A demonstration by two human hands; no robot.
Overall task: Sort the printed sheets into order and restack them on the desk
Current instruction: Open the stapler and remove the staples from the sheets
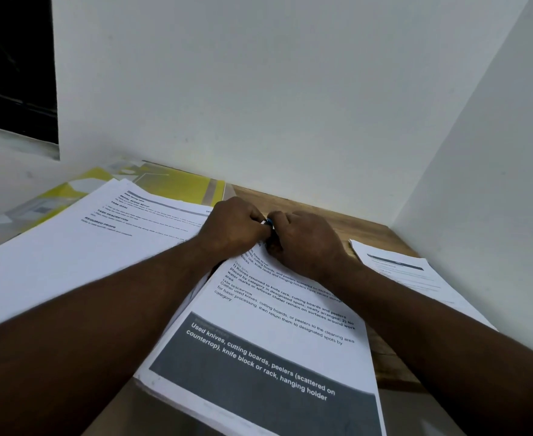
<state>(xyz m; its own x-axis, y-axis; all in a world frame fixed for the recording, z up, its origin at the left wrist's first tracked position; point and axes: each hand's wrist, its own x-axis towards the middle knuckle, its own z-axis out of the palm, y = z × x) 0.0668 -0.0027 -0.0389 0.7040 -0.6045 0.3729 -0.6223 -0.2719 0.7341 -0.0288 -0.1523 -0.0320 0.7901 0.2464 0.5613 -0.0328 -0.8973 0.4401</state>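
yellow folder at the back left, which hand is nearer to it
Left. The left hand lies just right of the yellow folder, close to its near corner; the right hand is further right, beyond the left one. Both pinch a small blue thing between them.

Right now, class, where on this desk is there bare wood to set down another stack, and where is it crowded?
Bare desk wood runs along the back wall, from the yellow folder to the right wall. A narrow strip lies between the centre stack and the right stack. The left is crowded: the left stack overlaps the folder.
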